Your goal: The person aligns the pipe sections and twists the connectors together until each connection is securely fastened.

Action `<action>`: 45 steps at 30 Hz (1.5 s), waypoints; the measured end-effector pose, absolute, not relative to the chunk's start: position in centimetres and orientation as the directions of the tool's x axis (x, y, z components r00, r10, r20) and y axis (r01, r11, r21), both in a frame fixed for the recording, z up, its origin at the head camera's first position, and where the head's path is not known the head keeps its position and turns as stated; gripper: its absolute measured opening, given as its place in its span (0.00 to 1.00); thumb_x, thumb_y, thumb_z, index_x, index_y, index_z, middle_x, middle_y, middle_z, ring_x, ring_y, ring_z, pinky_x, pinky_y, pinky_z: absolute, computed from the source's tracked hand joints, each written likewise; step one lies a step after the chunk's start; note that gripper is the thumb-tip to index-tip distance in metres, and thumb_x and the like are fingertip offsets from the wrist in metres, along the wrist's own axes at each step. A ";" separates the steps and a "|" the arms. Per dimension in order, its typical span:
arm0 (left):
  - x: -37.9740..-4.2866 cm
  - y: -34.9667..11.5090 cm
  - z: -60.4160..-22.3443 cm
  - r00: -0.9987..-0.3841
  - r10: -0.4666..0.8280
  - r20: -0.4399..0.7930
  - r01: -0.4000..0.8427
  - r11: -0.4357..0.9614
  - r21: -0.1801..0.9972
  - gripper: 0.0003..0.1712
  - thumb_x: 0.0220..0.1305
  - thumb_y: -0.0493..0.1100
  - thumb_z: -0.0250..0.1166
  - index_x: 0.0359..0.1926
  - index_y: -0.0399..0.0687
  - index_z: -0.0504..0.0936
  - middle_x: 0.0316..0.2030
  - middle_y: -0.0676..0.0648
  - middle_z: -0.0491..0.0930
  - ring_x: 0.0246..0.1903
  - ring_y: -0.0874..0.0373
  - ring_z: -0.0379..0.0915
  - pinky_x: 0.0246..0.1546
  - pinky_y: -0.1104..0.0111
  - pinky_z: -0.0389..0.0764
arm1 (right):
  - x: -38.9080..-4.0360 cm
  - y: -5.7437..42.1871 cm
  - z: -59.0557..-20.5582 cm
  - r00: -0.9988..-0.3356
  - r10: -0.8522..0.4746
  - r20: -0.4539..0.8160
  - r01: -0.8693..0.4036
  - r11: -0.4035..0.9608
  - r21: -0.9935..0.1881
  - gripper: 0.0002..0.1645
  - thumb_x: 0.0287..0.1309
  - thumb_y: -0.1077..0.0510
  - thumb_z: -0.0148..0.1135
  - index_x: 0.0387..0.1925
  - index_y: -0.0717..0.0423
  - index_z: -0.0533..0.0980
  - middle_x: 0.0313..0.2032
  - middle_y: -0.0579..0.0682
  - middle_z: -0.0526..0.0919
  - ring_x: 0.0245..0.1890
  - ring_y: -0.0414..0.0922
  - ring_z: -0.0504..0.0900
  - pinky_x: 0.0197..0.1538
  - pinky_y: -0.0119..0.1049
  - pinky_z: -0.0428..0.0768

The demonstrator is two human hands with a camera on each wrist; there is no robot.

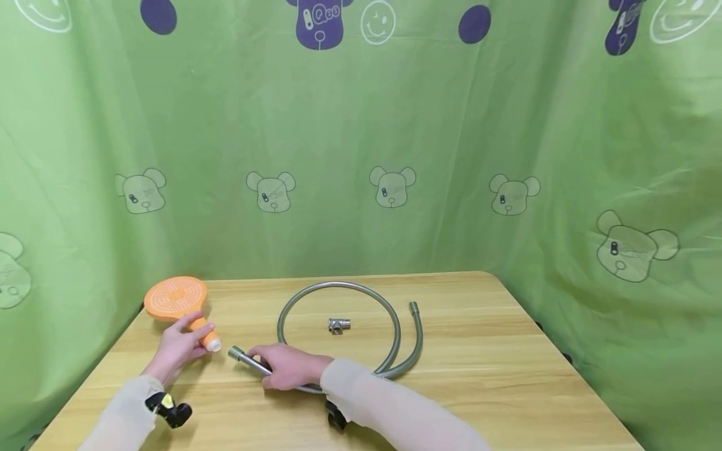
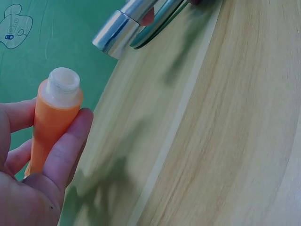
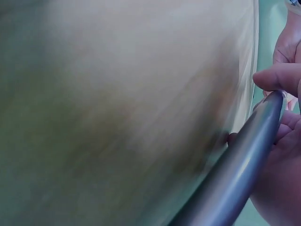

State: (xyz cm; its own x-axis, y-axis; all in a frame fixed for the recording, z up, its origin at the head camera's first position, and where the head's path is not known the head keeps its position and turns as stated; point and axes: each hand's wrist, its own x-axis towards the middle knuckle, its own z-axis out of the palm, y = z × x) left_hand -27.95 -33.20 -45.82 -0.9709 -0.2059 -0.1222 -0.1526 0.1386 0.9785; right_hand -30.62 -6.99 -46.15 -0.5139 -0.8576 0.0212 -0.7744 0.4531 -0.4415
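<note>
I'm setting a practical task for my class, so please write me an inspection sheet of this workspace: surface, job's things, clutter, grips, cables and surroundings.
Surface: table, light wood grain.
Job's things: orange shower head and hose; the head's white end and the hose's metal end are near each other, not joined.
Clutter: one loose metal fitting, lying inside the hose's loop, untouched.
Grips: left grip holds the shower head; right grip holds the hose near its metal end.
Cables: nothing seen.
Surroundings: green printed curtain behind and to both sides.
</note>
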 end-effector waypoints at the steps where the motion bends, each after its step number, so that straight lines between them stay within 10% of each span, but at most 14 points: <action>1: -27.9 -33.3 -45.8 -0.971 -0.205 -0.123 -0.152 0.134 0.979 0.45 0.73 0.45 0.61 0.79 0.40 0.46 0.66 0.26 0.58 0.35 0.64 0.80 0.40 0.70 0.86 | -30.6 -7.1 -46.2 -0.520 -0.854 0.017 -0.769 0.459 -0.444 0.37 0.56 0.60 0.69 0.68 0.49 0.69 0.33 0.37 0.78 0.28 0.31 0.75 0.32 0.21 0.75; 9: -28.1 -33.6 -45.8 -0.970 -0.209 -0.120 -0.151 0.137 0.979 0.44 0.73 0.45 0.61 0.79 0.41 0.47 0.65 0.28 0.60 0.36 0.63 0.79 0.42 0.69 0.86 | -30.9 -7.5 -46.3 -0.540 -0.842 0.016 -0.738 0.464 -0.490 0.31 0.66 0.49 0.65 0.68 0.48 0.69 0.28 0.36 0.76 0.23 0.32 0.74 0.28 0.24 0.76; 33: -28.3 -33.6 -46.2 -0.965 -0.221 -0.139 -0.171 0.136 0.976 0.43 0.74 0.45 0.59 0.79 0.42 0.47 0.67 0.26 0.58 0.35 0.65 0.80 0.42 0.70 0.86 | -30.8 -8.8 -45.8 -0.589 -0.807 0.043 -0.697 0.481 -0.531 0.30 0.59 0.63 0.65 0.64 0.55 0.72 0.31 0.39 0.78 0.26 0.31 0.74 0.31 0.21 0.76; 45: -28.2 -33.5 -46.0 -0.965 -0.230 -0.123 -0.153 0.118 0.981 0.44 0.74 0.45 0.60 0.79 0.41 0.46 0.67 0.25 0.57 0.35 0.64 0.80 0.42 0.70 0.86 | -31.0 -9.4 -46.0 -0.630 -0.770 0.098 -0.679 0.486 -0.550 0.20 0.68 0.49 0.62 0.57 0.51 0.76 0.23 0.37 0.74 0.17 0.32 0.70 0.21 0.25 0.75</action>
State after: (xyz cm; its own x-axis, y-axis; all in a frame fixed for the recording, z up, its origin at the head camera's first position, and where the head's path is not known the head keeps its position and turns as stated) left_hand -28.15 -33.50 -45.96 -0.9655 -0.2296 -0.1229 -0.1529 0.1177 0.9812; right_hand -30.97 -9.39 -45.98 -0.6301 -0.7703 0.0982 -0.6795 0.4858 -0.5499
